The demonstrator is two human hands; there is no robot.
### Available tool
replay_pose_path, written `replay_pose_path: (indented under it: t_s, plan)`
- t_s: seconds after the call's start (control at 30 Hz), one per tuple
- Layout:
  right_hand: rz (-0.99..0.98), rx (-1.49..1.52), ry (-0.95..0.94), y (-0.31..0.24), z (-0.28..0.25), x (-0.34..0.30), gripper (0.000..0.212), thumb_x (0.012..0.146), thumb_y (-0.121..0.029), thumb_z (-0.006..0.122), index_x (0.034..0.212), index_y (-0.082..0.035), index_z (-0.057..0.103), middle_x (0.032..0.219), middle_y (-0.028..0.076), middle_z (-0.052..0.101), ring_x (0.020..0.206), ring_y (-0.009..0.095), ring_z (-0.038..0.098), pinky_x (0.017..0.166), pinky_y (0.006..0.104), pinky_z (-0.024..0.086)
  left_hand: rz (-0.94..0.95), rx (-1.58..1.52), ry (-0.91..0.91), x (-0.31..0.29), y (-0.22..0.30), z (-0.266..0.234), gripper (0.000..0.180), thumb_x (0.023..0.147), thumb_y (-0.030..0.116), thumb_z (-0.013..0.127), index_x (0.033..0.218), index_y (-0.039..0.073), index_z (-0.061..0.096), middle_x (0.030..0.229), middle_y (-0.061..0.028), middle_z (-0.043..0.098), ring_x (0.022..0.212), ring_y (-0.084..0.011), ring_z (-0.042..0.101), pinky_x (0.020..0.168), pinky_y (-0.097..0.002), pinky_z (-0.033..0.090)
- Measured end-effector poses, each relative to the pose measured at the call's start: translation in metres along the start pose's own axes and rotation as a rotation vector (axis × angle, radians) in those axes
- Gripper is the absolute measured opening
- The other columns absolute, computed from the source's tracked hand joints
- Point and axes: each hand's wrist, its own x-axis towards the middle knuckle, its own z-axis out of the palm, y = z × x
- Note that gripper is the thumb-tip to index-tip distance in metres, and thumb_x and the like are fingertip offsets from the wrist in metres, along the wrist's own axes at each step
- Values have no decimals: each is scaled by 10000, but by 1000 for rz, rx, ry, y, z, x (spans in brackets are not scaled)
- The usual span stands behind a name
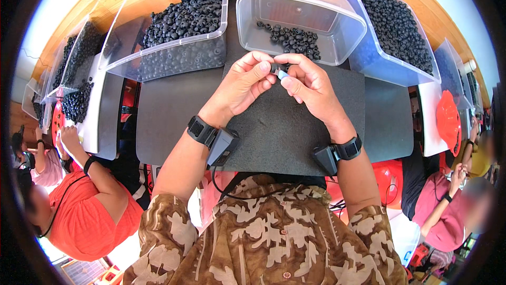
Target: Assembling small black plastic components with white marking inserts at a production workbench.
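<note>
Over the dark tabletop (284, 132), my two hands meet fingertip to fingertip. Between the thumb and fingers of my left hand (242, 83) is a small black round piece (274, 68), mostly covered by the fingertips. My right hand (312, 82) pinches a small tool with a light blue end (283, 74) against that piece; the rest of the tool is hidden. Just beyond my fingers lies a clear plastic bin (253, 36), tipped with its opening toward me. Some small black round pieces with holes (295, 39) rest inside it.
A large clear bin (182, 62) heaped with black pieces stands at the left, and another full bin (396, 70) at the right. Both wrists wear black strapped devices with cables. Co-workers sit on either side; a red bowl-like object (448, 122) is at the right.
</note>
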Motion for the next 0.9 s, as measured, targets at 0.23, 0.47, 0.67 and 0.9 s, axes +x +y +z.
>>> replay_pose_path:
  t_s: [0.23, 0.47, 0.67, 0.9]
  plan:
    - [-23, -30, -1, 2, -1, -1, 331, 882, -159, 632, 1194, -75, 564, 666, -51, 474, 604, 22, 414, 561, 195, 342, 5, 12, 10, 1, -1, 0, 146, 913, 211, 603, 997, 98, 561, 892, 0, 604, 749, -62, 580, 674, -180, 499]
    - [-29, -70, -3, 0, -1, -2, 316, 876, -153, 638, 1171, -60, 570, 670, -51, 468, 614, 23, 410, 566, 195, 342, 19, 29, 11, 1, -2, -1, 133, 907, 205, 613, 984, 107, 566, 865, 9, 608, 736, -63, 582, 674, -191, 500]
    - [-6, -56, -18, -3, -2, -2, 307, 880, -153, 632, 1165, -58, 572, 680, -51, 475, 625, 19, 425, 577, 190, 354, 27, -41, -2, 1, -1, 0, 104, 899, 135, 624, 964, 62, 590, 856, -25, 611, 741, -86, 598, 676, -198, 522]
    - [-2, -28, -29, -4, -2, -2, 296, 886, -150, 626, 1160, -54, 571, 705, -49, 489, 638, 16, 439, 592, 184, 365, 25, -41, -6, 1, -2, -2, 101, 897, 133, 626, 965, 66, 592, 853, -20, 611, 742, -84, 597, 675, -201, 522]
